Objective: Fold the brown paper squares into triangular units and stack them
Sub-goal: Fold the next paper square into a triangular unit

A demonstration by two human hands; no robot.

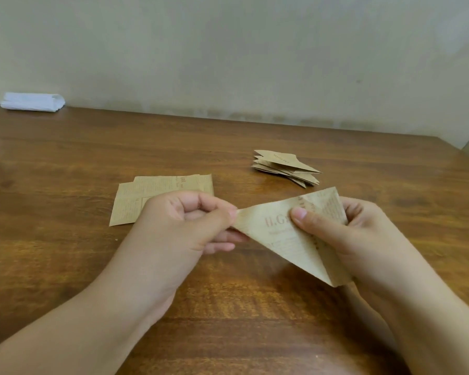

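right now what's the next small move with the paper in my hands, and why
Probably bring the left hand across to fold its pinched tip toward the right hand: the folded paper is still one wide triangle, held above the table, broader than the stacked units.

Folded paper triangle (279, 234): reddish print "Il G…", rest hidden by thumb.

Two hands, left (190, 226) and right (344, 234); one folded paper (279, 236) held between them; one pile of flat squares (157, 193), at least two sheets showing, the full count hidden; one stack of triangles (286, 167), several layers, the number unclear; one white bundle (33, 102); one table (65, 163).
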